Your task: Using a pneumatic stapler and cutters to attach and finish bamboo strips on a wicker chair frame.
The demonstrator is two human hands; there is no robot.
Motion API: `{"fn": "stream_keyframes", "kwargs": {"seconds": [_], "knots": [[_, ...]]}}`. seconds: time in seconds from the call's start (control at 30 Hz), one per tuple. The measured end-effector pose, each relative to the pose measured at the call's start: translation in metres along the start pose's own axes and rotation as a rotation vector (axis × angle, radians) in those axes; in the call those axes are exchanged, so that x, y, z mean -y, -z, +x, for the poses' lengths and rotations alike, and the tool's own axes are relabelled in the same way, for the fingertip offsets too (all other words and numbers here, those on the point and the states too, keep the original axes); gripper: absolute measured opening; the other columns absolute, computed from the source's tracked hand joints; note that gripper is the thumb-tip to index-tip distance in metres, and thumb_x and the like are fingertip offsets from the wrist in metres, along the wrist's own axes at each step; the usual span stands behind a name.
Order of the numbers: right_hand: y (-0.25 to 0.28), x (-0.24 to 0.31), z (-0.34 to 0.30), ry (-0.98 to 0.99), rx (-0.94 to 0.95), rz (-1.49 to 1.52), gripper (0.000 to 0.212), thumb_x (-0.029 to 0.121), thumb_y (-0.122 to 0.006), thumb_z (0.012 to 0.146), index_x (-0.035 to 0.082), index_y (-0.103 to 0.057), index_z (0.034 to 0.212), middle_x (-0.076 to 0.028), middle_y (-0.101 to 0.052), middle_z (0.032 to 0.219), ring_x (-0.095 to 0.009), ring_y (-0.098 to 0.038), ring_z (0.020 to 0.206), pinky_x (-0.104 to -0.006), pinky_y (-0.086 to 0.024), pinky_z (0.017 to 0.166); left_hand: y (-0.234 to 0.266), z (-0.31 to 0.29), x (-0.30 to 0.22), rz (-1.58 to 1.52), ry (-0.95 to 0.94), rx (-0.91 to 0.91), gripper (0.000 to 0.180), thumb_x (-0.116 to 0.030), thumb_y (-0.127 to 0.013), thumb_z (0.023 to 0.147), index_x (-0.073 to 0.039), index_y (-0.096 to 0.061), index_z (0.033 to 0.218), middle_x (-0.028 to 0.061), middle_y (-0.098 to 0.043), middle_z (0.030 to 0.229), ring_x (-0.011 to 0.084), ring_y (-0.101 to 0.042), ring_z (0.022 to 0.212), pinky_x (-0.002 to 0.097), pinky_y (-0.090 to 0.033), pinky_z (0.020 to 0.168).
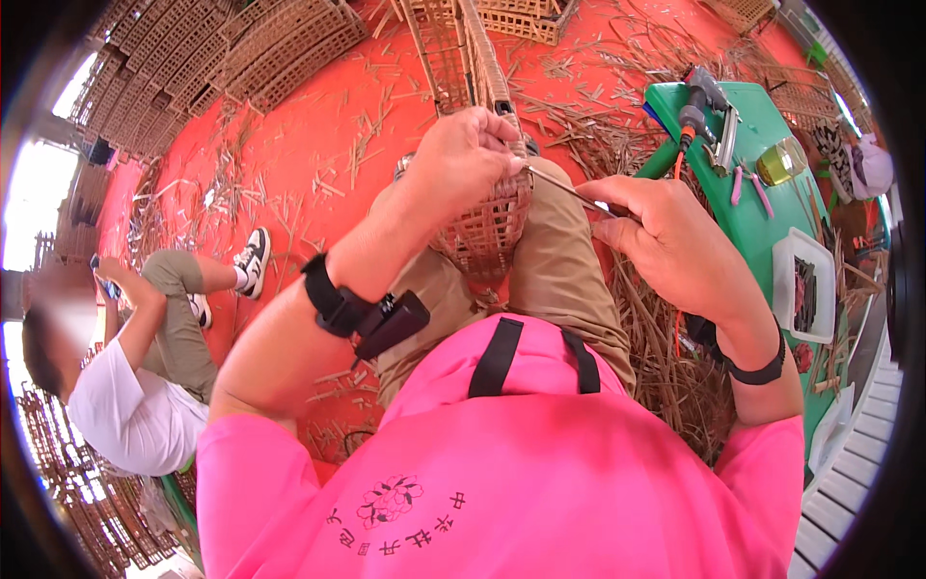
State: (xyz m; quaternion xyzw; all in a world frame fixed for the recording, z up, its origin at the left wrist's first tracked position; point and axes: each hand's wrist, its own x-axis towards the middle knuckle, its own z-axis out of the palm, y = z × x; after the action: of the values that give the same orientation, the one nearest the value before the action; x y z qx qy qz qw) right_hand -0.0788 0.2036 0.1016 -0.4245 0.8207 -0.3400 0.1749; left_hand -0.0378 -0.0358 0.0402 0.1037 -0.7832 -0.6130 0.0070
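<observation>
A woven wicker basket [479, 236] rests between my knees, its long frame reaching away from me. My left hand [461, 159] is closed in a pinch at the basket's rim. What lies between those fingertips is hidden. My right hand [670, 241] grips a thin, dark, rod-like tool [567, 188] between thumb and fingers. It slants up to the left, and its far end meets the rim beside my left fingertips. Whether that end passes into the weave I cannot tell.
On my right a green table [748, 217] holds a power drill [693, 111], pink-handled pliers [750, 188], a tape roll [781, 161] and a white tray [805, 285]. Cane scraps [666, 372] litter the red floor. A co-worker [145, 386] sits at left; stacked baskets [174, 58] stand behind.
</observation>
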Motion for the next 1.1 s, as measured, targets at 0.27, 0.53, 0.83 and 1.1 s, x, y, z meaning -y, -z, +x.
{"fn": "stream_keyframes", "kwargs": {"seconds": [0.27,0.53,0.83,1.1], "knots": [[-0.005,-0.008,-0.004,0.068,-0.045,0.007,0.031,0.009,-0.064,0.089,-0.008,-0.065,0.115,-0.029,-0.068,0.102,-0.045,-0.065,0.096,-0.0458,-0.051,0.081,0.019,0.022,-0.005,0.031,0.207,0.159,0.028,-0.013,-0.081,0.082,0.003,-0.07,0.102,0.0062,-0.07,0.091,0.0124,-0.063,0.081,0.0285,-0.05,0.071],[-0.003,-0.009,-0.005,0.039,-0.05,0.028,0.031,0.009,-0.065,0.089,-0.008,-0.065,0.115,-0.029,-0.068,0.1,-0.045,-0.066,0.093,-0.0451,-0.051,0.08,-0.009,-0.017,0.009,0.426,-0.198,-0.23,0.017,-0.016,-0.076,0.087,-0.001,-0.072,0.093,0.0076,-0.072,0.083,0.0133,-0.067,0.074,0.0311,-0.052,0.067],[-0.001,-0.003,-0.002,0.037,-0.05,0.019,0.029,0.007,-0.062,0.089,-0.009,-0.065,0.113,-0.03,-0.066,0.092,-0.045,-0.066,0.084,-0.0457,-0.051,0.074,-0.031,-0.045,0.026,0.632,-0.617,-0.462,0.017,-0.015,-0.074,0.088,-0.004,-0.073,0.101,0.0129,-0.072,0.093,0.031,-0.068,0.087,0.0386,-0.053,0.078],[0.011,0.012,0.006,0.006,0.013,-0.095,0.029,0.007,-0.063,0.088,-0.011,-0.066,0.11,-0.029,-0.063,0.082,-0.042,-0.065,0.075,-0.044,-0.05,0.07,-0.031,-0.041,0.03,0.617,-0.639,-0.468,0.023,-0.016,-0.078,0.083,-0.005,-0.073,0.102,0.0109,-0.07,0.092,0.0295,-0.066,0.086,0.0391,-0.052,0.076]]}}
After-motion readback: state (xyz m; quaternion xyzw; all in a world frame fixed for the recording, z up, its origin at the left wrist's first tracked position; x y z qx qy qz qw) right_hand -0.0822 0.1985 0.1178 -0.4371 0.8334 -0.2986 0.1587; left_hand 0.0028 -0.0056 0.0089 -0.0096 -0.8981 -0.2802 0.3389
